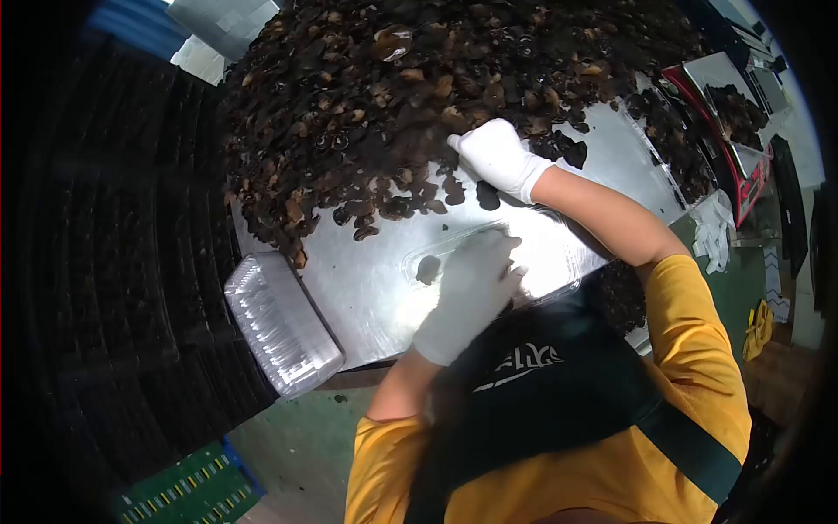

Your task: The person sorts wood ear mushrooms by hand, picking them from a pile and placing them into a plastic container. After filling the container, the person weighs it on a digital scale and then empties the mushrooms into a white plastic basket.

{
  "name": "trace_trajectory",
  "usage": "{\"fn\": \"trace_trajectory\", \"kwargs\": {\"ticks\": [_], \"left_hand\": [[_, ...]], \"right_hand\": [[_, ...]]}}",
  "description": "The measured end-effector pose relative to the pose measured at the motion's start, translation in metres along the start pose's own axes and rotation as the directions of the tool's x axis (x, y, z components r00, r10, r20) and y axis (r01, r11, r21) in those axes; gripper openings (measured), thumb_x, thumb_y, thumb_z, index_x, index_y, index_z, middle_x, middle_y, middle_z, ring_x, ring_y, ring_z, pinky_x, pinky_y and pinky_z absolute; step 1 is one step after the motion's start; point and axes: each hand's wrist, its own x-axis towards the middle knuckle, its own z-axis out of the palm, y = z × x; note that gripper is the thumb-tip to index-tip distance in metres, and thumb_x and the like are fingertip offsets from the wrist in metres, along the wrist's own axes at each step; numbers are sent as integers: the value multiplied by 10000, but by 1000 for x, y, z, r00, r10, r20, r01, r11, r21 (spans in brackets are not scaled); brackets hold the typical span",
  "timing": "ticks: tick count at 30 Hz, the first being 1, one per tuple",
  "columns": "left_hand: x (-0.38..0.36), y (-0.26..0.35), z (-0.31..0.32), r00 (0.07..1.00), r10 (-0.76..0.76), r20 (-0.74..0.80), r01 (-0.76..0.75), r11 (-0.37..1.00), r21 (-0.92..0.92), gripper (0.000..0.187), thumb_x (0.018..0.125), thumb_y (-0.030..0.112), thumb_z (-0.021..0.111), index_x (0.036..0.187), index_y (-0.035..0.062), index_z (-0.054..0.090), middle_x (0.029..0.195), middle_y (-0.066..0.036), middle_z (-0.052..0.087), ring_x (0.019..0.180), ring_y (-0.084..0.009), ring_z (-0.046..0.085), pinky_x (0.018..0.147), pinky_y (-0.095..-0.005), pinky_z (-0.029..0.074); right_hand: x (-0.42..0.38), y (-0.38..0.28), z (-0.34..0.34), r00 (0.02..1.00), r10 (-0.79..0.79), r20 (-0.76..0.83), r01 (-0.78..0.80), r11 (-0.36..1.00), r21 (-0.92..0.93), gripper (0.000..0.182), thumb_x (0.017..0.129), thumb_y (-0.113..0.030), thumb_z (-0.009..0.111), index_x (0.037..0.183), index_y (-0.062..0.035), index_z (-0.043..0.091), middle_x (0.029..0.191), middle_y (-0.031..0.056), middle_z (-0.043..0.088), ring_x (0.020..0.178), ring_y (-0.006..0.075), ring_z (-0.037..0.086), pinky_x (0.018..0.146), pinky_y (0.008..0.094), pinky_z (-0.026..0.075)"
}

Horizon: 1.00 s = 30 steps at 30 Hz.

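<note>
A metal table (367,279) over a green floor (297,445) carries a big heap of dried mushrooms (393,96). The gloved left hand (467,288) presses flat, fingers spread, on a clear tray (559,249) holding one piece. The gloved right hand (497,157) reaches into the heap's edge, fingers curled. Stacked clear trays (279,323) sit at the table's corner.
</note>
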Motion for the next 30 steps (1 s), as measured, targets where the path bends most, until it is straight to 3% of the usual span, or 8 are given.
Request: {"fn": "trace_trajectory", "kwargs": {"ticks": [2,4,7,13,19,25,27,30], "left_hand": [[-4,-14,-13,999,23,-46,-23,1000,-12,279,768,174,719,994,32,638,864,-129,613,832,-327,609,791,-415,503],[3,-22,-30,916,-392,-88,392,920,-18,187,808,149,693,962,44,683,923,-117,667,910,-268,638,806,-368,513],[20,-48,-47,858,-280,-431,338,939,62,244,772,42,721,1012,26,678,942,-110,660,861,-263,647,778,-338,521],[58,-96,-46,838,-365,-406,506,798,327,389,778,125,719,1148,44,632,1049,-136,601,954,-320,625,806,-407,515],[58,-129,-54,858,-313,-407,461,819,341,280,759,63,706,1032,64,642,976,-116,610,826,-300,647,737,-403,517],[43,-89,-67,738,-450,-503,409,891,-197,248,808,-42,667,1050,15,672,886,-28,611,730,-119,568,744,-254,492],[35,-86,-64,745,-447,-495,372,894,-249,279,810,-52,665,1081,13,657,897,-13,540,711,-61,514,630,-206,457],[25,-67,-63,754,-555,-352,307,771,-558,292,819,-69,654,1104,-11,654,909,8,518,702,-26,498,635,-170,451]], "right_hand": [[0,5,3,998,14,-54,-12,1000,28,88,816,-154,602,824,-83,654,646,109,610,613,315,631,548,427,487],[-9,6,-12,993,69,-95,-56,989,139,107,829,-180,621,842,-102,693,731,91,660,671,302,653,594,400,512],[-29,11,-32,982,142,-122,-111,967,228,122,825,-189,662,894,-109,723,803,69,700,706,272,674,642,364,537],[-17,-4,-30,991,106,76,-111,992,66,281,838,-201,621,1096,-124,704,693,95,661,639,291,659,593,408,523],[11,-9,3,976,156,152,-137,983,-125,110,805,-173,606,792,-96,683,706,123,668,681,328,669,613,434,515],[-34,0,-38,972,219,-81,-171,904,393,219,831,-239,646,990,-125,746,869,96,720,770,300,686,699,398,538],[-58,1,-62,942,336,-17,-253,740,623,219,838,-186,693,1016,-68,740,907,156,712,782,303,692,721,349,555],[-120,14,-115,960,204,191,-274,817,507,236,767,-170,739,977,-61,742,867,149,706,744,302,684,698,356,542]]}}
